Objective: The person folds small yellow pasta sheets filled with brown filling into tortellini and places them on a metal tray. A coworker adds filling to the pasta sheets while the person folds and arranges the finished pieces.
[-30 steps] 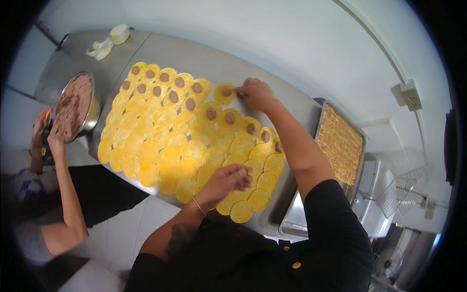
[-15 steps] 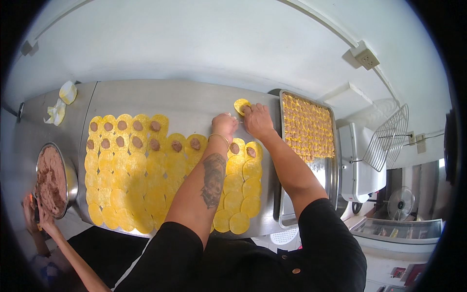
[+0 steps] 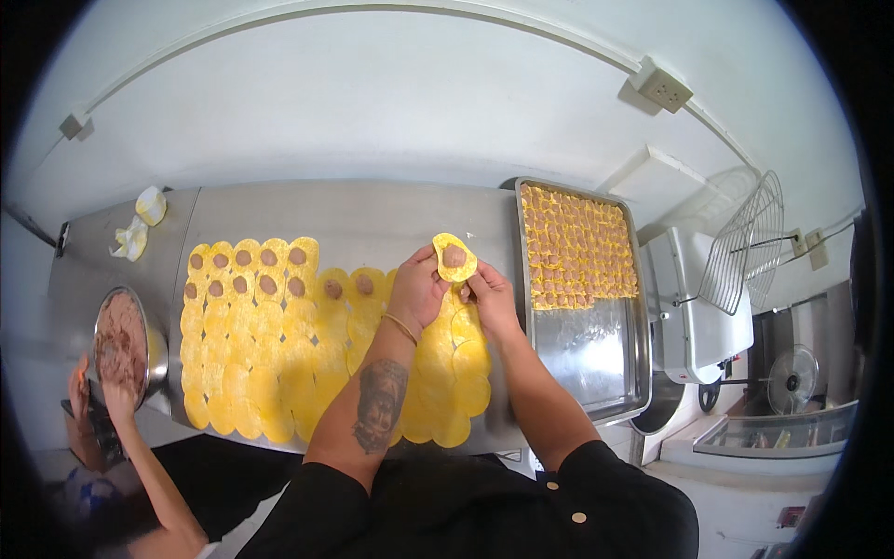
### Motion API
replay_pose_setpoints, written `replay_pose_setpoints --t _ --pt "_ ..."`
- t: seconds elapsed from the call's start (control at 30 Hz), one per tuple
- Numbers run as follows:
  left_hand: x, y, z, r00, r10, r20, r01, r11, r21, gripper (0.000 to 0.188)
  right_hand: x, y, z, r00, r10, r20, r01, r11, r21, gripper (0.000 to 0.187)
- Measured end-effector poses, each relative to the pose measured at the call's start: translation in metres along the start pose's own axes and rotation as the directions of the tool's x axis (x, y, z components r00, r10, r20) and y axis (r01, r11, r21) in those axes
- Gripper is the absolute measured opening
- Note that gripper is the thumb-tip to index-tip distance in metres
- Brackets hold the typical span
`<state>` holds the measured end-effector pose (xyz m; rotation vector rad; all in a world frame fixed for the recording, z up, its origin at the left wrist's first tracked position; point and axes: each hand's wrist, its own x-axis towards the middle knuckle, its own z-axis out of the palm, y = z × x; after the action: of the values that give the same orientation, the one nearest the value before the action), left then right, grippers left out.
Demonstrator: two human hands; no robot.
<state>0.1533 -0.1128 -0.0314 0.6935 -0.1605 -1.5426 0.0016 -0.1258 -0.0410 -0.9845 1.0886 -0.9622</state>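
Head view: left hand (image 3: 417, 289) and right hand (image 3: 494, 298) pinch a yellow wrapper (image 3: 455, 265) between them, mid-frame; the tray (image 3: 587, 349) lies right, nearer the right hand.

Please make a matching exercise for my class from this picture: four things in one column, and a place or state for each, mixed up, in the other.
1. Bowl
2. Tray
3. Raised wrapper
4. Outlet

A. Held between the left hand and the right hand
B. On the wall
C. Holding pinkish-brown paste
D. Pieces at the far end, bare at the near end

Pairs: 1-C, 2-D, 3-A, 4-B
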Motion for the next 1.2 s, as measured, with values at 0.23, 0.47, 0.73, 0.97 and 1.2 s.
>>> replay_pose_setpoints --t 0.23,0.47,0.73,0.97,1.2 --pt "-0.1 -0.032 0.052 0.951 0.305 -0.046 -0.287 0.929 0.231 0.027 -0.065 -0.027 -0.012 0.969 -0.19 0.161 0.139 0.949 0.284 0.026" --pt "-0.174 -0.07 0.089 0.808 0.585 0.066 -0.557 0.723 0.409 0.019 -0.116 -0.08 -0.05 0.937 -0.198 0.288 0.042 0.882 0.47 0.019" --pt "-0.246 -0.08 0.119 0.789 0.613 0.043 -0.598 0.75 0.281 0.017 -0.173 -0.1 -0.076 0.727 -0.498 0.473 0.43 0.867 0.252 0.021" --pt "-0.271 -0.068 0.119 0.789 0.508 0.344 -0.575 0.808 0.126 0.015 -0.201 -0.128 -0.065 0.797 -0.252 0.549 -0.094 0.845 0.526 0.014" --pt "-0.3 -0.031 0.092 0.804 0.513 0.302 -0.545 0.838 0.029 0.015 -0.238 -0.145 -0.028 0.541 -0.665 0.514 0.807 0.582 -0.097 0.017"
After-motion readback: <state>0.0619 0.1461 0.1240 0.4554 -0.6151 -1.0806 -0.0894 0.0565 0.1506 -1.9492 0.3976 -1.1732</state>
